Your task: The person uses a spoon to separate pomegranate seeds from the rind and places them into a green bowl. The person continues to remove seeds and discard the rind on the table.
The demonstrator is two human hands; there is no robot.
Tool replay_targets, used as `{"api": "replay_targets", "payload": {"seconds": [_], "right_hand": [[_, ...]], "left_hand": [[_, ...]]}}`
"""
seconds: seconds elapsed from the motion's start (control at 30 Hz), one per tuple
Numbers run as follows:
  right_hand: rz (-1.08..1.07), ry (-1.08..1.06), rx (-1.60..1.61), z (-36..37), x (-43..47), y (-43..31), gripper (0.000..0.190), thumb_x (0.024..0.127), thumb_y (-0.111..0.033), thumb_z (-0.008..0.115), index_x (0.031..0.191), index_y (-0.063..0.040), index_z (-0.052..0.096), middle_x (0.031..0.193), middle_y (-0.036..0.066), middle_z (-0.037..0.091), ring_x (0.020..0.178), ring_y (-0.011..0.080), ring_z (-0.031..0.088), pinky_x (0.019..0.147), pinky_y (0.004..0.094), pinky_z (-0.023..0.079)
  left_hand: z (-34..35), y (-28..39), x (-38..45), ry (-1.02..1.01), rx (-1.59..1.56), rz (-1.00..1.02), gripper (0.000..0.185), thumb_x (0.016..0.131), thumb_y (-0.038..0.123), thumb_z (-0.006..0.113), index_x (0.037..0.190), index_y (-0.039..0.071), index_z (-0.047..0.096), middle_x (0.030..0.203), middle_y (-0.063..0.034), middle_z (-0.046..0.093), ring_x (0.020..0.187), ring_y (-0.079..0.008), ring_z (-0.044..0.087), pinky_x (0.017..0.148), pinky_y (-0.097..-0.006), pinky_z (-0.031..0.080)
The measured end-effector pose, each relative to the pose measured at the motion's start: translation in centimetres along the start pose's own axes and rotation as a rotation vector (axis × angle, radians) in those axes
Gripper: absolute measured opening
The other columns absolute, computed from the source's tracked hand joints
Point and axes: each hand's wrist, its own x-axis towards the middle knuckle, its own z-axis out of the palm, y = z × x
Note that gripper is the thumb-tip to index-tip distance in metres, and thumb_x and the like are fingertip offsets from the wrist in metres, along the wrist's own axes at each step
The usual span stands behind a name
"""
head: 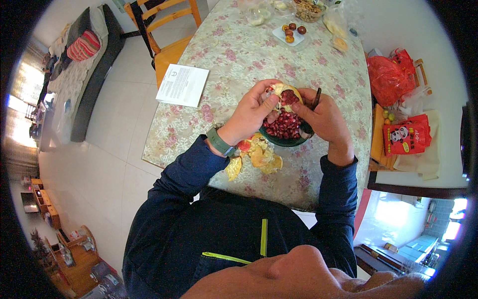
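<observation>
A piece of pomegranate (289,97), with pale yellow rind and dark red seeds, is held between both hands above a bowl. My left hand (257,106) grips its left side, the thumb pressing near the exposed seeds. On the other side, my right hand (323,116) grips it with thumb and fingers. A dark spoon handle (317,98) sticks up by the right fingers, and a rounded metal spoon end (306,129) shows below them; the part between is hidden. The dark green bowl (285,142) holds many loose red seeds (283,126). Peeled rind pieces (258,156) lie on the tablecloth beside it.
A flowered tablecloth (239,74) covers the table. A printed white card or box (183,85) lies at the left edge. Farther back are a white tray (287,36) with small round fruits, a nut container (309,10) and plastic bags (336,22). Red bags (407,134) sit at right.
</observation>
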Motion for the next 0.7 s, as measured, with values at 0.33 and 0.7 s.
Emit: {"api": "replay_targets", "payload": {"seconds": [0.33, 0.7], "right_hand": [[0.057, -0.089, 0.132, -0.7, 0.0, 0.2, 0.029, 0.096, -0.014, 0.069, 0.122, 0.000, 0.068, 0.096, 0.003, 0.074, 0.086, 0.0093, 0.066, 0.078, 0.0290, 0.054], [0.116, -0.132, 0.189, -1.5, 0.0, 0.4, 0.026, 0.096, -0.009, 0.068, 0.121, 0.001, 0.069, 0.098, 0.002, 0.074, 0.086, 0.0084, 0.066, 0.077, 0.0272, 0.054]], "left_hand": [[0.2, 0.1, 0.0, -0.038, -0.180, -0.071, 0.043, 0.107, 0.033, 0.057, 0.142, 0.010, 0.048, 0.118, -0.0015, 0.066, 0.089, -0.0068, 0.061, 0.069, -0.0209, 0.050], [0.1, 0.2, 0.2, -0.100, -0.228, -0.089, 0.043, 0.107, 0.034, 0.056, 0.142, 0.010, 0.048, 0.111, -0.0003, 0.066, 0.071, -0.0042, 0.053, 0.059, -0.0189, 0.041]]}}
